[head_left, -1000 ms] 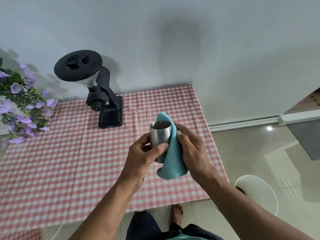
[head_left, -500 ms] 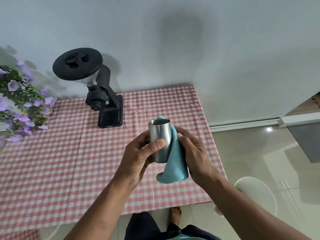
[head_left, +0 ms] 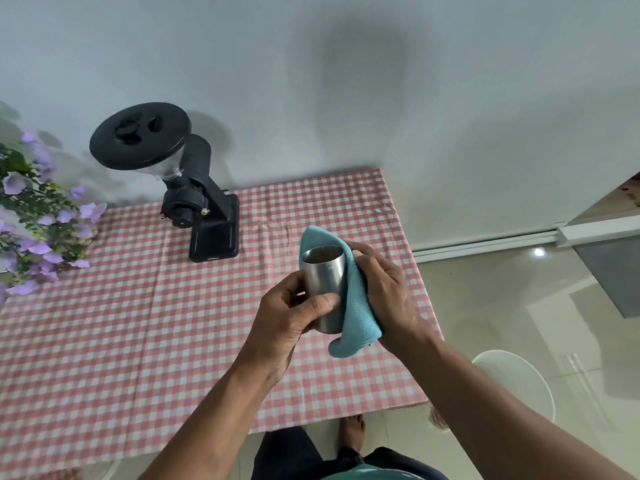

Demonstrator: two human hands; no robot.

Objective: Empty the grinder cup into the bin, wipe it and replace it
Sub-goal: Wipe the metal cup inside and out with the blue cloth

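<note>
A shiny steel grinder cup [head_left: 325, 276] is held upright above the right part of the table, its mouth facing up. My left hand [head_left: 291, 323] grips its lower half, thumb across the front. My right hand [head_left: 388, 296] presses a teal cloth [head_left: 353, 306] against the cup's right and back side; the cloth rises behind the rim and hangs below the base. The black coffee grinder [head_left: 197, 199] stands at the back of the table, its base platform bare. A white bin [head_left: 516, 382] sits on the floor to the right, partly hidden by my right forearm.
The table wears a red-and-white checked cloth [head_left: 138, 323] and stands against a grey wall. Purple flowers [head_left: 38, 230] fill the left edge. Glossy tiled floor [head_left: 519, 306] lies to the right, and my feet show below the table's front edge.
The cloth has shifted up around the cup's rim and back while the cup turned slightly in my left hand. Both hands stay in about the same place.
</note>
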